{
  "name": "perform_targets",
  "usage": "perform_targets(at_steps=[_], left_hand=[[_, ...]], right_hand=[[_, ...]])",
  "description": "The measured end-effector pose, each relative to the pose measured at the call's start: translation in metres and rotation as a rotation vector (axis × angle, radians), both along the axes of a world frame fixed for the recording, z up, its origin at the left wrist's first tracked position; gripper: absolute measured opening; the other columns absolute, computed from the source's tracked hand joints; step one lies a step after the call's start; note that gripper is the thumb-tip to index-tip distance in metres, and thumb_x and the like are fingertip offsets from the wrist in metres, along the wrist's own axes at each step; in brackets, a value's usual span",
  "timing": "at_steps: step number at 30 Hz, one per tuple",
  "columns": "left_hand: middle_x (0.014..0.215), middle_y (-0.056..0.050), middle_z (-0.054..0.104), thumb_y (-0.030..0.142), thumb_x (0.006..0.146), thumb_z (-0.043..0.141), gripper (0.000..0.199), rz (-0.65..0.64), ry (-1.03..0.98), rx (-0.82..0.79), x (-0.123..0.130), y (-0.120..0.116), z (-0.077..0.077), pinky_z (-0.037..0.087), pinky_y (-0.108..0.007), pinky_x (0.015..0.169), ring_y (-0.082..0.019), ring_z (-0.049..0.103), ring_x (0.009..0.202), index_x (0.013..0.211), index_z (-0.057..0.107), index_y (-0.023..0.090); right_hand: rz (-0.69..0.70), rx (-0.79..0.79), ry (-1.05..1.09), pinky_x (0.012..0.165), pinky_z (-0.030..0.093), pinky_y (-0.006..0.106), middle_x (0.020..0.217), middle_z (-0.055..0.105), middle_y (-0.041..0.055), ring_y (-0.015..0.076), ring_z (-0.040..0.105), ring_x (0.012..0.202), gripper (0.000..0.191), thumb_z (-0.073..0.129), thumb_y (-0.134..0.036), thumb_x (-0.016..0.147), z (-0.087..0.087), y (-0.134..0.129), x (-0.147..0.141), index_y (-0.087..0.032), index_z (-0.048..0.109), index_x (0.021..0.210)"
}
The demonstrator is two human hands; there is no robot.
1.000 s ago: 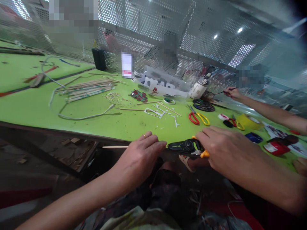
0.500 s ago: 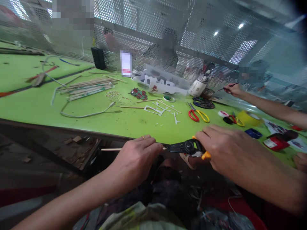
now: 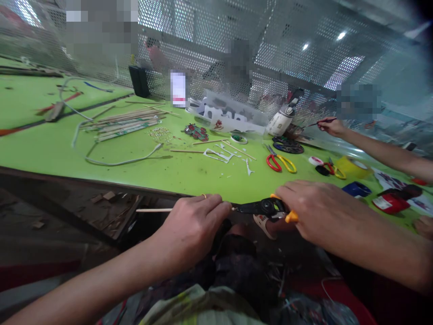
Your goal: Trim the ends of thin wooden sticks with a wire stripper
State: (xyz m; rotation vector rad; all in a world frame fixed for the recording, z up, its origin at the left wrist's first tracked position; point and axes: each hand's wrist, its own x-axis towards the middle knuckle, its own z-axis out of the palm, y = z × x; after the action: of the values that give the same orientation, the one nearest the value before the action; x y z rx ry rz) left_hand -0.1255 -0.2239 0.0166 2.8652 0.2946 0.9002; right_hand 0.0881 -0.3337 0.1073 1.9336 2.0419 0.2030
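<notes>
1. We look along a green tabletop [image 3: 128,177], backed by a perforated metal screen [image 3: 196,34]; two bright lights [image 3: 341,35] show at upper right. Below the near edge, we see a dim, littered floor [image 3: 98,214] and a pale shoe [image 3: 264,225].

2. The left hand [image 3: 198,225] is held out just off the near edge, its back turned up, a ring on one finger. We see its grip closed around a pale stick [image 3: 154,210], which lies nearly level, its long end pointing left and its short end at the tip of a black hand tool [image 3: 266,207].

3. The right hand [image 3: 311,214] faces it, knuckles up, its grip wrapped around that tool's orange handles. We cannot tell how far the tool's tip is parted.

4. Farther right, a co-worker's hand [image 3: 332,127] holds a thin brush [image 3: 316,123] above the tabletop.

5. We count two pairs of scissors, one [image 3: 287,164] in the middle and another [image 3: 339,173] beside a yellow roll [image 3: 355,169]; one blue roll [image 3: 356,189]; one white bottle [image 3: 280,125]; one phone [image 3: 178,88]; and three loose thin sticks [image 3: 186,151] near white scraps [image 3: 216,155]. At left lies one bundle of sticks [image 3: 126,124], too tangled to count, near scattered beads [image 3: 158,134].
</notes>
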Motion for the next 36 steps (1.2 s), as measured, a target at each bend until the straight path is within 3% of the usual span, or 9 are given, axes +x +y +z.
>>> perform_targets(at_steps=[6, 13, 24, 30, 36], left_hand=[[0.073, -0.004, 0.055, 0.014, 0.097, 0.034, 0.025, -0.044, -0.001, 0.073, 0.005, 0.002, 0.001, 0.032, -0.029, 0.053, -0.016, 0.044, 0.06, 0.09, 0.058, 0.013], [0.074, -0.004, 0.056, 0.009, 0.093, 0.044, 0.017, 0.027, -0.084, 0.065, 0.009, 0.002, 0.0, 0.035, -0.026, 0.055, -0.015, 0.046, 0.062, 0.093, 0.06, 0.012], [0.069, 0.0, 0.057, 0.011, 0.093, 0.052, 0.019, -0.011, -0.255, -0.443, 0.009, -0.007, 0.011, 0.036, -0.015, 0.053, -0.007, 0.051, 0.058, 0.1, 0.07, 0.01], [0.067, 0.0, 0.056, 0.014, 0.094, 0.053, 0.019, -0.041, -0.222, -0.492, 0.007, -0.004, 0.01, 0.036, -0.017, 0.055, -0.007, 0.052, 0.059, 0.091, 0.072, 0.01], [0.066, 0.001, 0.054, 0.012, 0.094, 0.052, 0.02, -0.013, -0.217, -0.421, 0.008, -0.005, 0.006, 0.033, -0.017, 0.052, -0.007, 0.049, 0.057, 0.088, 0.071, 0.011]], right_hand=[[-0.047, -0.046, 0.08, 0.061, 0.037, 0.031, 0.077, 0.067, 0.0031, 0.0212, 0.064, 0.074, 0.02, 0.055, -0.004, 0.079, -0.004, 0.003, 0.007, -0.021, 0.063, 0.084], [-0.082, 0.008, 0.056, 0.057, 0.034, 0.03, 0.072, 0.066, 0.0041, 0.0207, 0.063, 0.068, 0.01, 0.059, -0.01, 0.081, 0.005, 0.001, 0.007, -0.02, 0.062, 0.081], [-0.106, 0.062, 0.12, 0.061, 0.038, 0.031, 0.075, 0.066, 0.0033, 0.021, 0.063, 0.071, 0.015, 0.059, -0.005, 0.077, 0.007, -0.002, 0.001, -0.019, 0.061, 0.082], [-0.103, 0.037, 0.092, 0.057, 0.033, 0.03, 0.073, 0.065, 0.0017, 0.0197, 0.061, 0.065, 0.018, 0.056, -0.003, 0.077, 0.009, -0.006, -0.003, -0.02, 0.059, 0.081], [-0.112, 0.008, 0.135, 0.062, 0.036, 0.031, 0.079, 0.067, 0.0056, 0.0223, 0.065, 0.076, 0.015, 0.054, -0.006, 0.081, 0.004, -0.005, 0.0, -0.019, 0.06, 0.084]])
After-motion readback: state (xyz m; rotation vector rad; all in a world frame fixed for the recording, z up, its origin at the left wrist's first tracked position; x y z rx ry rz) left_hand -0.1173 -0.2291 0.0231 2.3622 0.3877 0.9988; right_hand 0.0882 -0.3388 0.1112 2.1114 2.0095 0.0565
